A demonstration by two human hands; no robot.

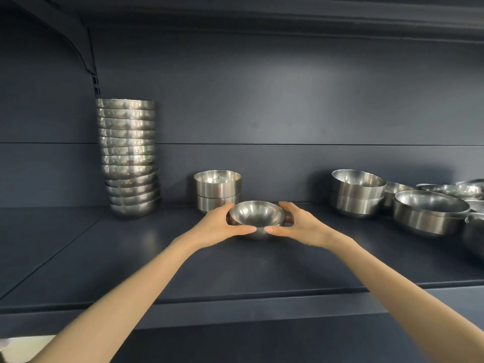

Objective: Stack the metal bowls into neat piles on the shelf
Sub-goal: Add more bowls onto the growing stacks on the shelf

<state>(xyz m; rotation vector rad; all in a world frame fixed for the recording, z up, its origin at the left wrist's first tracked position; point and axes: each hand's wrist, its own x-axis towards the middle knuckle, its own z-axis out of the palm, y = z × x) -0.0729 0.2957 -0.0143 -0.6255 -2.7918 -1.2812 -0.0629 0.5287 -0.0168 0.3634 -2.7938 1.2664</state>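
Since both hands cup small round shiny steel bowl (pixel 257 218), left hand (pixel 219 224) and right hand (pixel 301 224) wrapped on opposite sides, I steady it level. Bowl just before short two-bowl steel pile (pixel 217 190) on dark shelf (pixel 183 271); tall leaning bowl tower (pixel 129 157) left of pile, unsorted bowls (pixel 429 208) right.

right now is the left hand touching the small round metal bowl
Touching: the head view shows the left hand wrapped around the small round metal bowl, thumb on its near side.

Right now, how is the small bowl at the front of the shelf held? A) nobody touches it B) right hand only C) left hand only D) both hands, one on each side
D: the left hand and the right hand clasp the small bowl from opposite sides, thumbs meeting on its near wall.
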